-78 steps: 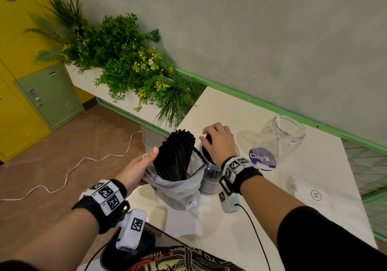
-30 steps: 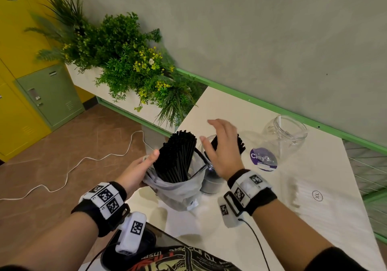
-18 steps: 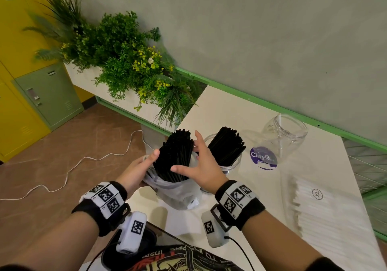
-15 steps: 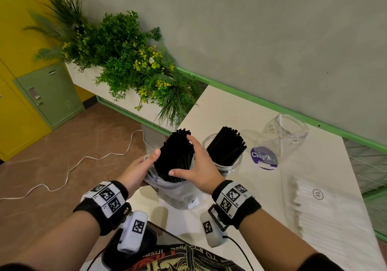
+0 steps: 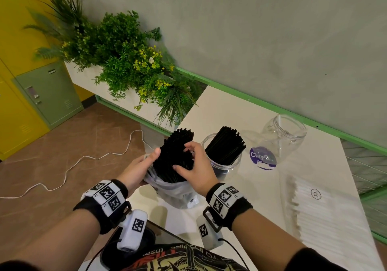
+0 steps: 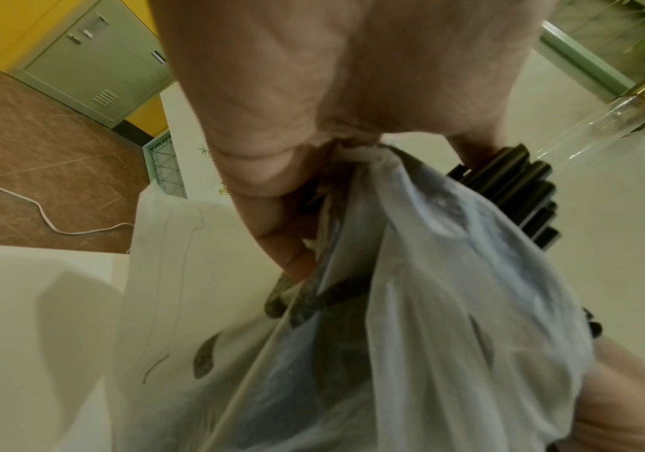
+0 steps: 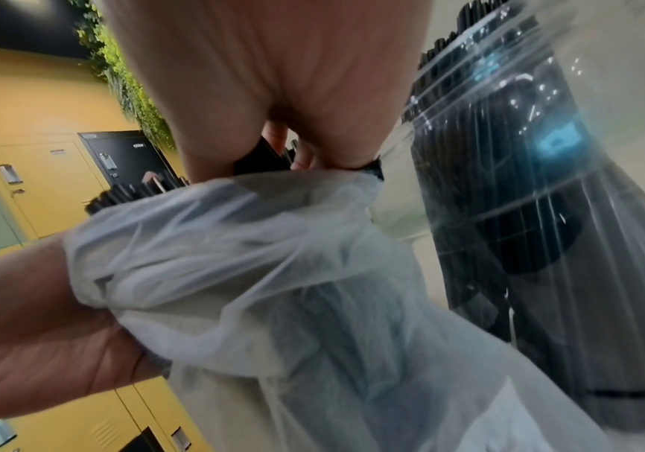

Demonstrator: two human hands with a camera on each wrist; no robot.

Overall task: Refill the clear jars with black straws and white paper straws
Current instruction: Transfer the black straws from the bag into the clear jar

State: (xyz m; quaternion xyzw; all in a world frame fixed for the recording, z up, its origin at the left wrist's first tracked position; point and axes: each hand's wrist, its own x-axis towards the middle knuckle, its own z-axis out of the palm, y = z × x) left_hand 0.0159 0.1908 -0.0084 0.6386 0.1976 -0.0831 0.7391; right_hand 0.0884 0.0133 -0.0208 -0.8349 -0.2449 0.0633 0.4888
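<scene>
A clear plastic bag (image 5: pixel 176 193) of black straws (image 5: pixel 173 155) stands at the table's near left corner. My left hand (image 5: pixel 140 166) grips the bag's rim (image 6: pixel 363 153) from the left, thumb against the straws. My right hand (image 5: pixel 194 166) curls its fingers around part of the black straw bundle (image 7: pixel 259 159) sticking out of the bag. Just right of it a clear jar (image 5: pixel 224 166) holds a bunch of black straws (image 5: pixel 226 147). Further right stands a clear jar (image 5: pixel 282 136) with a purple label and nothing in it. A pack of white paper straws (image 5: pixel 318 214) lies at the right.
The white table (image 5: pixel 219 107) ends just left of the bag, with brown floor and a white cable (image 5: pixel 73 166) below. A planter of green plants (image 5: pixel 125 61) stands beyond the far left corner. A grey wall with a green rail runs along the back.
My right hand left the jar, where a bunch of black straws now stands, and came back left to the bag, closing its fingers on more straws. The left hand stayed on the bag.
</scene>
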